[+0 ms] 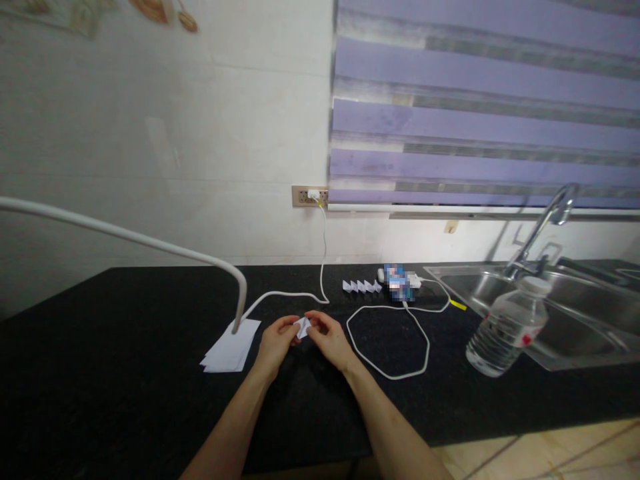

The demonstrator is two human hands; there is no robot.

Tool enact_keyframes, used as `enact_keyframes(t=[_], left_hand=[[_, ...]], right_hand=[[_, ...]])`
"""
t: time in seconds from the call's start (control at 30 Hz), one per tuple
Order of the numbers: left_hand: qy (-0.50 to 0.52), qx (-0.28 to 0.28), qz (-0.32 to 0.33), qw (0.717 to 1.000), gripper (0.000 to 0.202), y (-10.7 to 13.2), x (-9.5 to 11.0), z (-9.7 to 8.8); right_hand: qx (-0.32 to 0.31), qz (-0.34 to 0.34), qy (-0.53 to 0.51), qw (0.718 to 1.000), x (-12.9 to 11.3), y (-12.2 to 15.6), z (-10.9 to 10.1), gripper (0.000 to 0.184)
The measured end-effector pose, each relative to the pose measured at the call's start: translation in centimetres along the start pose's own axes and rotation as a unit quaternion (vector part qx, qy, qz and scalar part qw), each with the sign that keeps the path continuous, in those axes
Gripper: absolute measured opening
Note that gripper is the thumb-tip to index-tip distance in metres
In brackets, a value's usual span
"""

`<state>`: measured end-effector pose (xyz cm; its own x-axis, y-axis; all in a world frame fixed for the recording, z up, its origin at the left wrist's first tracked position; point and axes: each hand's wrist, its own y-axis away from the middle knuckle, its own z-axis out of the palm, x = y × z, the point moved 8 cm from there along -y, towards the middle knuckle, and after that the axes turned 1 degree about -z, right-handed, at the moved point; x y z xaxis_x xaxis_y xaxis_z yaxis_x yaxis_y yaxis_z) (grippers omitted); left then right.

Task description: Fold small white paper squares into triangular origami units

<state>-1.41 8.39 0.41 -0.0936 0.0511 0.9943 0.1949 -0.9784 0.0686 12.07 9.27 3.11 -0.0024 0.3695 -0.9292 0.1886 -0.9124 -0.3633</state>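
Observation:
A small folded piece of white paper (303, 327) is held between my two hands, above the black countertop. My left hand (275, 343) pinches its left side with thumb and fingers. On its right side, my right hand (330, 337) grips it the same way. To the left lies a stack of white paper sheets (230, 350), slightly fanned. Farther back on the right stand several small folded white paper pieces (361, 287) in a row. The undersides of my fingers are hidden.
A white cable (390, 377) loops over the black countertop (125, 373) from a wall socket (303, 197). A blurred blue device (399, 283) lies behind it. On the right are a large water bottle (510, 327), a steel sink (580, 320) and a faucet (543, 227). A white rod (125, 230) crosses the left side.

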Motion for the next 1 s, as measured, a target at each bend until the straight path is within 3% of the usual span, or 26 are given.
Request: enact_keyframes(t=[0.27, 0.4, 0.53, 0.6, 0.87, 1.0], left_hand=[[-0.005, 0.009, 0.029, 1.0, 0.032, -0.1, 0.3, -0.3], [-0.088, 0.011, 0.151, 0.984, 0.023, 0.2, 2.3, -0.3], [-0.193, 0.018, 0.294, 0.936, 0.019, 1.5, 4.6, 0.1], [-0.23, 0.015, 0.336, 0.913, 0.015, 1.9, 5.1, 0.4], [-0.311, 0.041, 0.379, 0.871, 0.012, 1.6, 4.5, 0.3], [-0.329, 0.014, 0.373, 0.867, 0.013, 1.5, 4.2, 0.8]], right_hand=[[0.018, 0.023, -0.004, 1.0, 1.2, -0.2, -0.3, 0.016], [0.039, 0.026, 0.001, 0.999, 1.6, -0.3, -0.7, 0.013], [0.055, 0.017, 0.029, 0.998, 1.7, -0.4, -1.1, 0.014], [0.061, 0.01, 0.047, 0.997, 1.8, -0.4, -1.3, 0.015], [0.061, -0.088, 0.187, 0.976, 0.0, 0.2, -1.1, 0.009], [0.025, -0.113, 0.227, 0.967, -0.6, 0.4, -0.4, 0.01]])
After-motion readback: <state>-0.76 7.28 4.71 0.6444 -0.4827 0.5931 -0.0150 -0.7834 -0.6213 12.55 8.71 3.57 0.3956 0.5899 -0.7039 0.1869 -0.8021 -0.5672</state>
